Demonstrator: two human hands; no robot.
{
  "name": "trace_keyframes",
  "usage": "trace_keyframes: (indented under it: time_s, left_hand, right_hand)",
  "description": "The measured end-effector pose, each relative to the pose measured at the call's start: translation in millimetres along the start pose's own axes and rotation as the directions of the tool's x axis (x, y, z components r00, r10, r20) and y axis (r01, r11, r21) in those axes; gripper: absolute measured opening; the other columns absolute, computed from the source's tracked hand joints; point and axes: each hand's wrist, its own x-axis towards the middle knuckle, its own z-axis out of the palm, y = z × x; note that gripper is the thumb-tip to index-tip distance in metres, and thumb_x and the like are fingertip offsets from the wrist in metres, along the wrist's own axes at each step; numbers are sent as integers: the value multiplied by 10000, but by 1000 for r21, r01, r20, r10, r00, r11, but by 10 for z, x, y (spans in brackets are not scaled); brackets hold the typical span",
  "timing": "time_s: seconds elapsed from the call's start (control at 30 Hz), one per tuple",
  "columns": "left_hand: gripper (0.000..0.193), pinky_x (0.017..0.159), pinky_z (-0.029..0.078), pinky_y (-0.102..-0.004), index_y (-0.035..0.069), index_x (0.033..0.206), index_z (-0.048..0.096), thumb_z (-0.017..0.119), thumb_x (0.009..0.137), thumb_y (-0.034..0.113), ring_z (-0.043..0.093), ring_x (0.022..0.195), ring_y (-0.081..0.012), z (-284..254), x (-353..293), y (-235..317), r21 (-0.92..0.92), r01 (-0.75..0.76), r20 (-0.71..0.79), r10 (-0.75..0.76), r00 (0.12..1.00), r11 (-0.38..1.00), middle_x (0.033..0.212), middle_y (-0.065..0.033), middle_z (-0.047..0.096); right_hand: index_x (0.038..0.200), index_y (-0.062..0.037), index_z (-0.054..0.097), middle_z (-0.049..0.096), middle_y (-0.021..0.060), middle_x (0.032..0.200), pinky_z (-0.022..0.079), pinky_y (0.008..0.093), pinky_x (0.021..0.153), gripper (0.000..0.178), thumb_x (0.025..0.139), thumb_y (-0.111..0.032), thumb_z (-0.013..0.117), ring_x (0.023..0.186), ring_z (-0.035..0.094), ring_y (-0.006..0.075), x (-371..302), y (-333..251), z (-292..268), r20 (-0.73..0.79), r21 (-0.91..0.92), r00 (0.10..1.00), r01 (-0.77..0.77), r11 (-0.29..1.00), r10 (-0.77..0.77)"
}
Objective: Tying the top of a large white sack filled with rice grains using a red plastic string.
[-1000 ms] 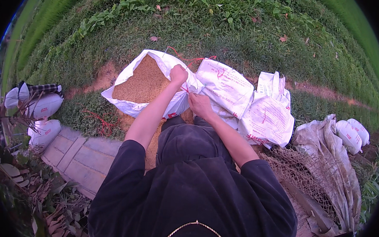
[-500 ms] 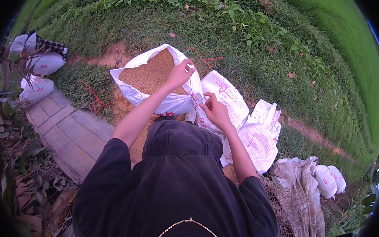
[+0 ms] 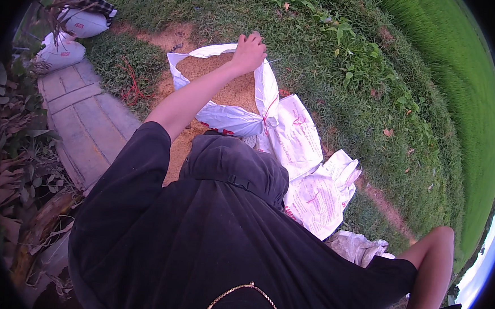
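A white woven sack [image 3: 235, 120] stands open before me, filled with golden-brown grain [image 3: 234, 91]. My left hand [image 3: 249, 54] is at the sack's far right corner, its fingers curled over the rim. A thin, needle-like rod [image 3: 273, 60] sticks out to the right beside that hand; whether the fingers touch it is hidden. Red string [image 3: 265, 121] gathers the sack's near right corner, with a strand running up from it. My right arm [image 3: 437, 251] is bent out to the right, and its hand is out of view.
White printed sacks [image 3: 296, 137] lie flat to the right of the open one. Filled sacks [image 3: 61, 52] stand at the far left, by a paved strip [image 3: 88, 116]. Red string [image 3: 130, 85] lies on the grass. Dry leaves and branches [image 3: 40, 210] line the left side.
My right hand has left the sack's tied corner and gone out of view, the arm swinging out right. My left hand has moved up to the far rim. The head view has turned.
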Motion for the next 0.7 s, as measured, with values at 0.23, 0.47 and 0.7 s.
trace_keyframes:
  time_s: [0.23,0.47,0.7]
  left_hand:
    - [250,982,315,-502,94,997,694,632,854,289,511,1189,-241,356,364,145,241,-157,330,71,941,958,1170,-100,624]
    - [190,1030,260,-547,149,967,710,576,845,206,670,956,-278,651,493,224,-2,-13,488,13,873,1000,953,-105,715]
    - [215,907,365,-515,194,1008,717,546,880,220,671,953,-262,668,502,80,-57,-21,538,48,841,998,949,-85,718]
  right_hand:
    - [869,-123,664,606,60,842,380,390,824,537,912,-624,474,789,518,180,-145,-253,-50,-49,-76,997,-58,995,54]
    - [864,-116,662,606,57,837,380,391,825,534,918,-612,471,793,518,179,-297,-608,15,-138,-188,989,-76,979,50]
    - [858,-109,659,606,54,832,381,392,826,532,925,-601,469,797,518,177,-454,-884,168,-222,-261,972,-129,957,71]
